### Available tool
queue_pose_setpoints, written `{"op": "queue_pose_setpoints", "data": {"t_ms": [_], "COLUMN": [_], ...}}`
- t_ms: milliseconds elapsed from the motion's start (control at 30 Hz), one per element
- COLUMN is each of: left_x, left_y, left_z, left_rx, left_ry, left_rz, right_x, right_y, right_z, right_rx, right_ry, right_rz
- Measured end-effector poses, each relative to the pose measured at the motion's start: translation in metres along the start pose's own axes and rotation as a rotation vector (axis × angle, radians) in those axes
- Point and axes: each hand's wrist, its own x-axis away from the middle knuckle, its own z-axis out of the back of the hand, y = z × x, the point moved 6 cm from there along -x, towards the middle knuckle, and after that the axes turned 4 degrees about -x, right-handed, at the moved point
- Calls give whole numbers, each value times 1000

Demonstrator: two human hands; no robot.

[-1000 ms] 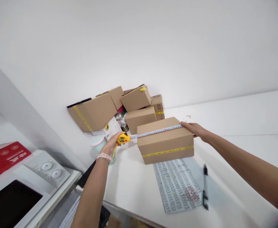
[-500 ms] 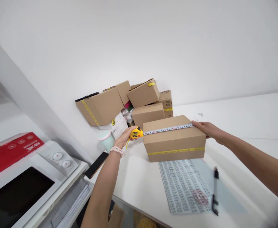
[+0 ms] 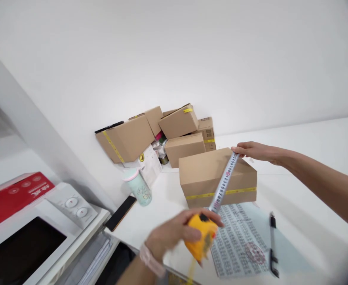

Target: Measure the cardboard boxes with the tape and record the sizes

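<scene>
My left hand [image 3: 181,229] is closed around the yellow case of a tape measure [image 3: 202,237], low in front of the box and a little blurred. From the case the numbered blade [image 3: 223,182] runs up at a slant across the cardboard box [image 3: 202,168]. My right hand [image 3: 252,151] pinches the blade's far end above the box's back edge. The closed box has yellow tape along its front side. It rests partly on a printed sheet with a red round mark [image 3: 236,237], and a pen [image 3: 272,243] lies to the sheet's right.
Several cardboard boxes [image 3: 132,134] are piled against the wall at the back left. A mint tumbler [image 3: 139,188] and a dark flat object [image 3: 122,213] stand and lie near the table's left edge. A microwave [image 3: 22,241] with a red box [image 3: 16,198] on it is at far left.
My left hand has brought the tape case toward me and down, off the box's left side. My right hand shifted slightly left and up, so the blade now slants front to back instead of lengthwise.
</scene>
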Motion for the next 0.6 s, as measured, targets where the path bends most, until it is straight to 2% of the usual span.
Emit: {"op": "queue_pose_setpoints", "data": {"t_ms": [33, 100, 200, 300, 400, 600], "left_x": [-3, -12, -30, -46, -61, -88], "left_y": [-12, -32, -42, -31, -22, -16], "left_z": [-17, -37, -53, -57, -58, -55], "left_rx": [57, 192, 323, 374, 395, 420], "left_ry": [16, 142, 295, 440, 541, 556], "left_rz": [-43, -93, -144, -197, -186, -192], "right_x": [-1, -5, -17, -30, -36, -43], "right_y": [-8, -20, -26, -21, -18, -24], "right_z": [-3, -7, -12, -23, -37, -59], "right_rx": [18, 19, -8, 15, 91, 299], "right_ry": [-32, -28, 117, 219, 207, 86], "right_rz": [21, 50, 57, 40, 53, 162]}}
